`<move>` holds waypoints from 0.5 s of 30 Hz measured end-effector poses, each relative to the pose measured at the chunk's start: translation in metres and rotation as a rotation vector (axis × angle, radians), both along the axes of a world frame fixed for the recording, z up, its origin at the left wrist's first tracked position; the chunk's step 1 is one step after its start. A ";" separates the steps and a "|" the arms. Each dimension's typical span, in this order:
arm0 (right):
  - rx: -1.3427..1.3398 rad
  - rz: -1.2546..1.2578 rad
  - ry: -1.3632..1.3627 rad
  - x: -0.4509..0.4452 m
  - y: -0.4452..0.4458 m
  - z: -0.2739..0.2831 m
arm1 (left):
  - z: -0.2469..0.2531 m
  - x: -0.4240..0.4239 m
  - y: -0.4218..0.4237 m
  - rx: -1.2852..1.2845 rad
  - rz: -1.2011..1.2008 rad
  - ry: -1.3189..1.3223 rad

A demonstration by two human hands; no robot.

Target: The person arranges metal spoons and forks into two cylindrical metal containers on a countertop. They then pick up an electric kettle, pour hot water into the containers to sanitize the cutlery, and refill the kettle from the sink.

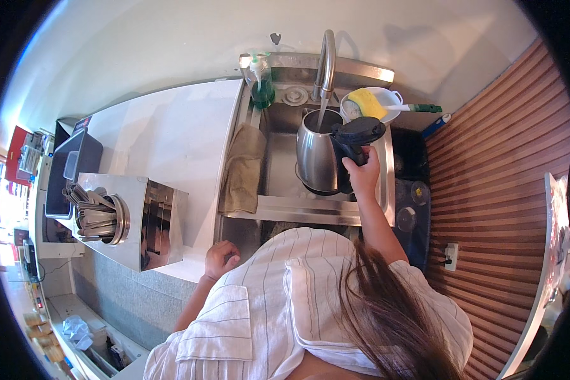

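Note:
My right hand [364, 172] grips the black handle of a stainless steel electric kettle [316, 156], its black lid tipped up above the handle. The kettle is upright over the steel sink [280, 161]. From the curved metal faucet [328, 61] a stream of water runs into its mouth. My left hand [222, 259] hangs with curled fingers near the counter's front edge, left of my body; whether it touches the edge I cannot tell. A folded olive cloth [244, 173] lies over the sink's left rim.
A pump bottle of green liquid [262, 88] stands at the sink's back left. A white bowl [393, 95] with a yellow sponge [366, 103] and a brush sits back right. On the white counter [171, 118] stand a steel box [140, 190] with cutlery and a grey bin [88, 152].

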State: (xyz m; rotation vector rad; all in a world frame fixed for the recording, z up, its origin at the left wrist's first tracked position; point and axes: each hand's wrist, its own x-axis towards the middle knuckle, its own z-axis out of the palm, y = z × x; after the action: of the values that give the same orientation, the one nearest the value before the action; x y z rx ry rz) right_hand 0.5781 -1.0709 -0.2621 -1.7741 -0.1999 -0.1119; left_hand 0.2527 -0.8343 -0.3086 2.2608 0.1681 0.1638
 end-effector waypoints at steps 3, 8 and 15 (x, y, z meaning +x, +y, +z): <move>0.029 0.005 -0.023 -0.001 0.001 0.000 | -0.001 0.000 0.001 0.011 -0.011 0.002; 0.081 -0.021 -0.045 -0.004 -0.003 -0.006 | -0.008 -0.001 0.003 0.000 -0.023 0.001; 0.298 0.012 0.026 -0.002 -0.002 -0.021 | -0.014 -0.003 0.004 -0.077 0.050 -0.023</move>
State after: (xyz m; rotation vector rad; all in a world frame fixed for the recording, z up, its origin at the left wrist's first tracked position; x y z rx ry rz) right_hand 0.5764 -1.0731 -0.2835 -1.4765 -0.1654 -0.1044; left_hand 0.2498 -0.8304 -0.3225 2.1782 0.2154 0.2067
